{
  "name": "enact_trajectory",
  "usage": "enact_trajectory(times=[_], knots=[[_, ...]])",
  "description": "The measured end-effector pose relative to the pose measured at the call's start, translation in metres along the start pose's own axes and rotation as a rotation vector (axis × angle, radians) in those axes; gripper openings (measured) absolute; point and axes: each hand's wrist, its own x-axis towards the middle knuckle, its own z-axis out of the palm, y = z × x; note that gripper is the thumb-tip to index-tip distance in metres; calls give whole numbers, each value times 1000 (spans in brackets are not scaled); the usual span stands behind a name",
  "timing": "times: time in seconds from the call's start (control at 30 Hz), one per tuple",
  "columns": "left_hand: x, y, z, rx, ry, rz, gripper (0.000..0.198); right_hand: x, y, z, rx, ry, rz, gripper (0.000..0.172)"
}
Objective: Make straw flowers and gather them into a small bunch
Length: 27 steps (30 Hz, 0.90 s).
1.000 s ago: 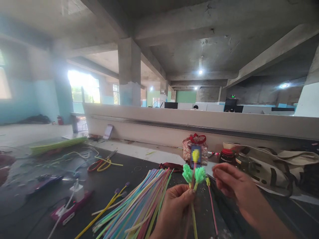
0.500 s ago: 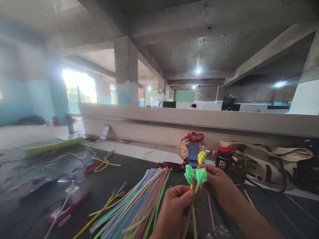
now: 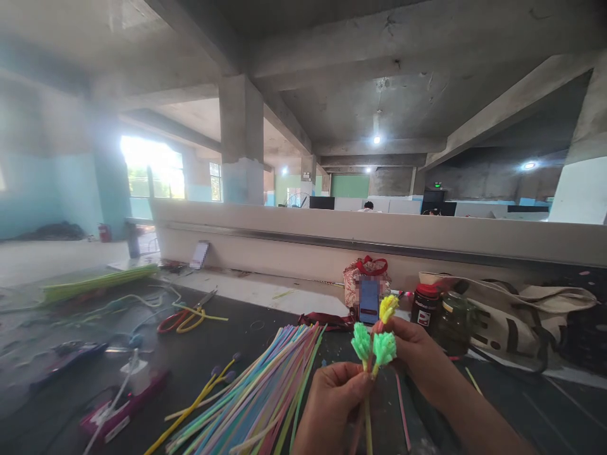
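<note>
My left hand [image 3: 332, 401] is closed, thumb and finger pinching the stems just beneath two fluffy green pipe-cleaner flowers [image 3: 384, 348]. Behind and above them stands a yellow pipe-cleaner flower [image 3: 389, 308] with a pinkish part under its head. The fingers of my right hand [image 3: 413, 346] close round that one just below its yellow top, partly hidden by the green heads. Yellow and pink stems [image 3: 368, 423] hang down below my left hand. Left of my hands lies a large fanned bundle of pastel pipe cleaners [image 3: 265, 392].
Yellow stems with purple tips [image 3: 199, 404], scissors [image 3: 193, 316] and a magenta-based item [image 3: 126, 404] lie on the left. At the back stand a phone [image 3: 368, 300], a patterned bag [image 3: 353, 281], a red-lidded jar [image 3: 424, 309], a dark bottle [image 3: 453, 325] and a canvas bag [image 3: 507, 316].
Both hands and the flowers have sunk slightly in view. The yellow flower leans a bit more to the right. Both hands keep their grip.
</note>
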Motion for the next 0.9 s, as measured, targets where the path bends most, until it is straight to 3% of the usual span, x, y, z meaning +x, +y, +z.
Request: enact_trajectory(times=[0.27,0.47,0.67,0.9], knots=[[0,-2,0,-4,-2,12,43,-1,-5,4,-17,20,47,15],[-8,7,3,-27,-2,21,32,4,4,3,7,54,96,20],[-13,14,5,-76,29,27,27,-5,12,5,-6,94,127,13],[-11,14,7,-155,2,87,28,-15,23,18,-60,83,25,20]])
